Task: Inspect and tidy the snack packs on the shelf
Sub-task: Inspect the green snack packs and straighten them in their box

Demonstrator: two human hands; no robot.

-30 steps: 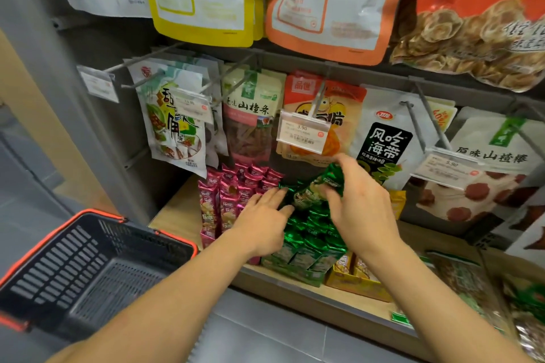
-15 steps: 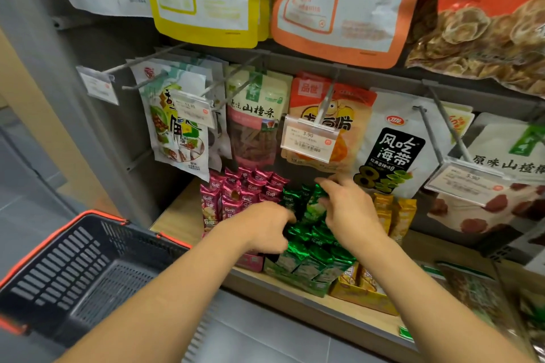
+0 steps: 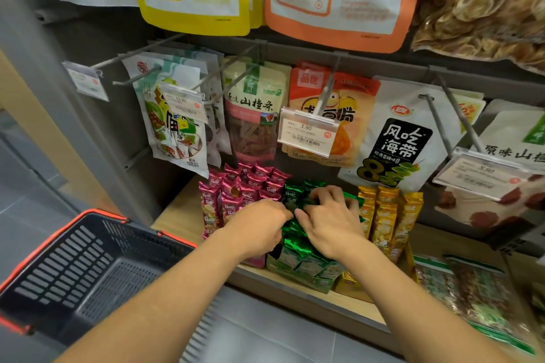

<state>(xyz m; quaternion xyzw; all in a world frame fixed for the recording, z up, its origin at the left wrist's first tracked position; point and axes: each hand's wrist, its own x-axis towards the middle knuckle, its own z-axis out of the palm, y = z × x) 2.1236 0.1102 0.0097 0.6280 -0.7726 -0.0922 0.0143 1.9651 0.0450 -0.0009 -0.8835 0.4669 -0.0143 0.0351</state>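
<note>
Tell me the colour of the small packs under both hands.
Shiny green packs, between the pink packs and the gold packs; the head view shows it.

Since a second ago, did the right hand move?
Yes. The right hand dropped down from the white 3.90 price tag onto the shiny green foil snack packs.

Small green foil packs [image 3: 295, 247] stand crowded and ruffled in a low green tray [image 3: 298, 280], with pink foil packs [image 3: 244, 186] upright in rows just left of them and gold foil packs [image 3: 383, 215] upright just right.
</note>
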